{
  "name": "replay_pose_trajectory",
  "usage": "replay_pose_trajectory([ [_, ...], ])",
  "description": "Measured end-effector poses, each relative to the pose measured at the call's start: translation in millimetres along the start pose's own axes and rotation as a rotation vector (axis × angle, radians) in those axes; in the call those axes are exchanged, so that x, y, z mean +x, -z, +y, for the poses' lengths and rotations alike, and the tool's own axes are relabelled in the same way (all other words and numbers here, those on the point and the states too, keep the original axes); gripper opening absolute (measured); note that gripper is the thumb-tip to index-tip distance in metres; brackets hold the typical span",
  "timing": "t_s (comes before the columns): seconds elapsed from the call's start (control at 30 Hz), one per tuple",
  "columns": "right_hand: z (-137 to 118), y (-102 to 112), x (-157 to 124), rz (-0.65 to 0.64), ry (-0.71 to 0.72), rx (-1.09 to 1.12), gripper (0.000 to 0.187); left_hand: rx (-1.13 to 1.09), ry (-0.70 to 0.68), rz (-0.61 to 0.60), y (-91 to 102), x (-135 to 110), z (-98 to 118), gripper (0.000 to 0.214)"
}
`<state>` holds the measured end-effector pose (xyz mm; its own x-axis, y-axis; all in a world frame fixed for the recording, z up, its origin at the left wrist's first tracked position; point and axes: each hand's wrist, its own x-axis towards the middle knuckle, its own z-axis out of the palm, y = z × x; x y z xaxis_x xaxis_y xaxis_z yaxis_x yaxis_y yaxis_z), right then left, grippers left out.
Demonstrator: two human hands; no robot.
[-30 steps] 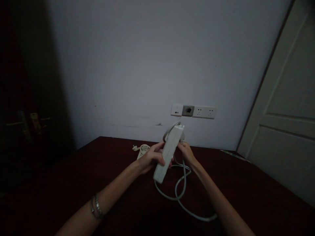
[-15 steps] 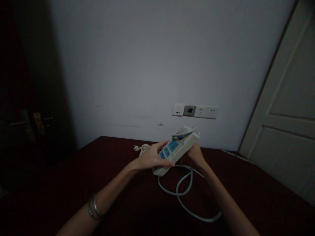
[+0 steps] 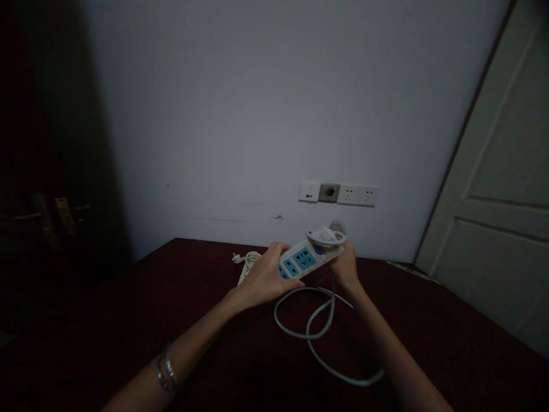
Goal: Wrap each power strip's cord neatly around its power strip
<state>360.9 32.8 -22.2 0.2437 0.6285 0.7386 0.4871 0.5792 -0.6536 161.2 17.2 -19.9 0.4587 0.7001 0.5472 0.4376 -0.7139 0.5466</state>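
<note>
Left hand (image 3: 268,276) grasps the white power strip (image 3: 314,253) at its left part, thumb along the lower edge; strip sits between the two hands, held up off the surface (image 3: 206,355), slanting up toward the right hand (image 3: 346,266), blue outlets facing the camera. Right hand is at the strip's other end, fingers hidden behind it, can't tell what they close on. Cable loop (image 3: 326,243) lies over that end beside the dark blue switch (image 3: 318,250), just left of the right hand. Slack cable (image 3: 309,336) lies in loops below and between the hands. Second strip (image 3: 243,276) with bundled cord (image 3: 252,258) and plug (image 3: 237,258) just beyond left hand, partly hidden. Wall sockets (image 3: 357,195) above right hand, well apart
</note>
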Motion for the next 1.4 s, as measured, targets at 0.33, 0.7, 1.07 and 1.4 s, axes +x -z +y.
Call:
replay_pose_trajectory([
  [0.33,1,-7,3,-0.092,-0.145,-0.063,0.042,-0.045,0.043,0.192,4.4,6,-11,0.062],
  [0.7,-15,35,8,-0.713,-0.117,-0.236,0.041,0.100,0.237,0.346,59.8,31,-65,0.051],
  [1.07,-64,67,9,-0.639,0.141,-0.324,0.019,0.719,0.215,-0.020,54.8,18,-69,0.041],
  [1.4,-56,90,15,-0.278,0.219,-0.197,0.012,0.496,-0.249,-0.524,30.3,-9,1,0.047],
])
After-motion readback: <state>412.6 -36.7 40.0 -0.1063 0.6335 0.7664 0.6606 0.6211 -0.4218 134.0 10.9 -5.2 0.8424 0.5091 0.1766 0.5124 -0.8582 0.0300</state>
